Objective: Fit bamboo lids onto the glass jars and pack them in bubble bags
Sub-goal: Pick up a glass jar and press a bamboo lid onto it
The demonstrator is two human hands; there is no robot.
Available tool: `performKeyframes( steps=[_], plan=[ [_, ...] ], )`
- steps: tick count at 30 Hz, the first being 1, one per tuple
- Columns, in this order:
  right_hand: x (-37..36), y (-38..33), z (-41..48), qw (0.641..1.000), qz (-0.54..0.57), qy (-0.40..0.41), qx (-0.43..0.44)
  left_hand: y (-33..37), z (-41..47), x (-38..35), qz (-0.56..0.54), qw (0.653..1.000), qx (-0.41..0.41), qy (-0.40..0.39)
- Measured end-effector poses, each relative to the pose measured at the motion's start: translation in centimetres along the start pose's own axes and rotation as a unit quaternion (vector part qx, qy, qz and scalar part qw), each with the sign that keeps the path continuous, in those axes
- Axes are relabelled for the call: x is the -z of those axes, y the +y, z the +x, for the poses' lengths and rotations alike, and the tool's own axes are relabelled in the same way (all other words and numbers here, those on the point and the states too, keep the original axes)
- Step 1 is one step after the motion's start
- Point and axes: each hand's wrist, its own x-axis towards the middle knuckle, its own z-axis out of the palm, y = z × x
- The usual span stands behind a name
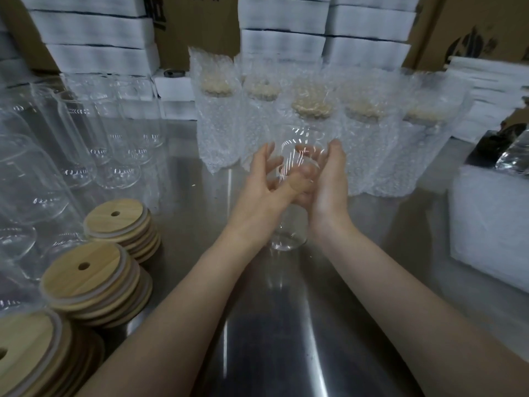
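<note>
The left hand [259, 193] and right hand [329, 190] clasp a bare glass jar [289, 236] between them over the counter [286, 325], fingers wrapped round its sides; bamboo lids [114, 222] are stacked left, bagged jars [217, 124] stand behind

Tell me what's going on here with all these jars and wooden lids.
A person holds a clear glass jar between the left hand and the right hand, over the middle of the steel table. No lid shows on it yet. Stacks of bamboo lids wait at the left, next to bare jars. Behind the hands, five lidded jars already stand in bubble bags in a row.
</note>
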Motion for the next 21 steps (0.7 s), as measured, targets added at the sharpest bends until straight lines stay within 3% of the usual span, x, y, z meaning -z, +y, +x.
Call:
performKeyframes(
  steps=[6, 21],
  plan=[
    [-0.5, 0.7, -0.2, 0.999, -0.044, -0.004, -0.003, -0.8, -0.2, 0.0, -0.033, 0.997, -0.001, 0.075],
    [0.7, 0.0, 0.9, 0.999, -0.049, 0.005, 0.016, -0.7, -0.1, 1.0, -0.081, 0.996, 0.015, -0.024]
  ],
)
